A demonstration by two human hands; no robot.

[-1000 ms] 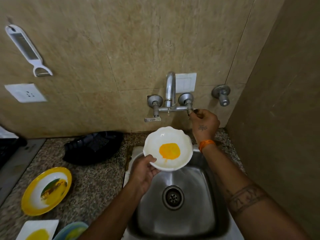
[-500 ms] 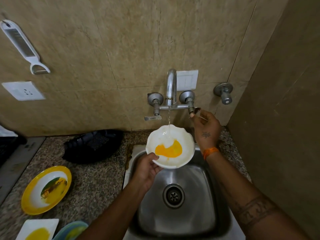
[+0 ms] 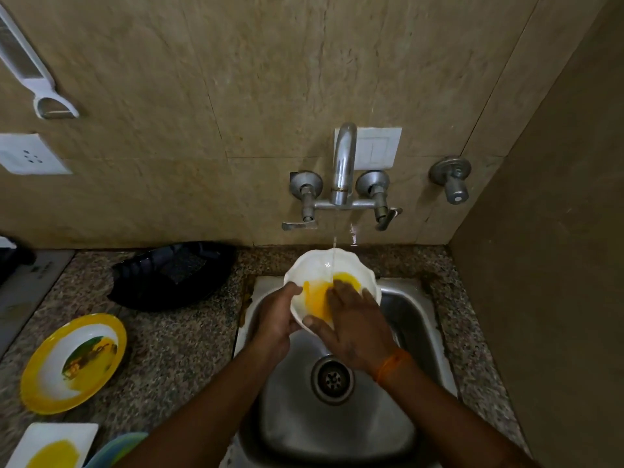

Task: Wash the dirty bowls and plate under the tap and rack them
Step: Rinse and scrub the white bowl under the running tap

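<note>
Left hand (image 3: 275,320) grips white bowl (image 3: 324,265) rim over sink (image 3: 413,300) under tap (image 3: 342,163) stream, right hand (image 3: 354,327) flat-fingered inside on yellow residue; rub in circles, tilt bowl to drain.

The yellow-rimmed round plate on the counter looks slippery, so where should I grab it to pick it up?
Take the yellow-rimmed round plate by its broad yellow rim, at the edge nearest the steel sink, probably with thumb on top and fingers beneath. The rim looks clean, while the green and yellow food smear sits in the white centre. It rests on the speckled granite counter, with that side free of other dishes.
</note>
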